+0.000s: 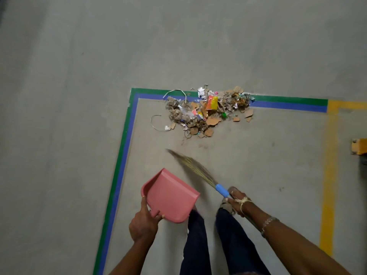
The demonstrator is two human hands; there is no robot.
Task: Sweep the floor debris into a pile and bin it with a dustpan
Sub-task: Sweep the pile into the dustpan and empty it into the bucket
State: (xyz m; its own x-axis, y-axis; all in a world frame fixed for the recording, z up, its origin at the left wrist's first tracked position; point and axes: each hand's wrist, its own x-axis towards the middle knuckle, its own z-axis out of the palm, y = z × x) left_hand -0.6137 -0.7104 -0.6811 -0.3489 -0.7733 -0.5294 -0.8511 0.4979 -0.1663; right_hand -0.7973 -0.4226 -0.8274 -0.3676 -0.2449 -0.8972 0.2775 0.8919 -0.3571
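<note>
Nearest the camera, the left hand (143,225) grips the back rim of a pink dustpan (170,195), thumb along the side wall and fingers (159,216) curled over the edge. The pan is held above the floor (59,96), its flat mouth pointing away from the person. Beside it, the right hand (237,203) is clamped around the blue handle (222,191) of a grass broom (190,167), fingers wrapped tight, a loop of pale string at the knuckles and a bracelet (268,222) on the wrist. The broom's bristles fan out forward and to the left, their tips short of the rubbish. Dark trouser legs (196,245) show between the arms. Farther off, the debris pile (208,110) of cardboard scraps, wrappers and wire lies inside the corner of the green and blue floor tape (127,139), partly covering the far strip. A yellow line (329,175) runs at the right.
</note>
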